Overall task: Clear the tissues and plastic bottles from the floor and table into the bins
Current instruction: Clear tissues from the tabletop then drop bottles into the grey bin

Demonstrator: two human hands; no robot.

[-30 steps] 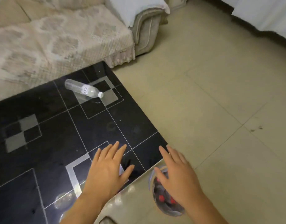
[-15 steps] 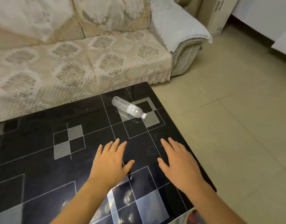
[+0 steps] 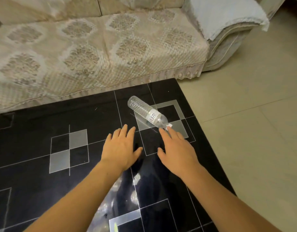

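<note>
A sofa is standing along the far edge of the table, its seat wearing a beige lace cover with a pattern of pale medallions, and the cover's scalloped hem is hanging just above that edge. A pale blue towel is lying draped over the sofa's padded armrest past the table's far right corner. Beige floor tiles are running along the table's right edge, crossed by thin grout lines.
</note>
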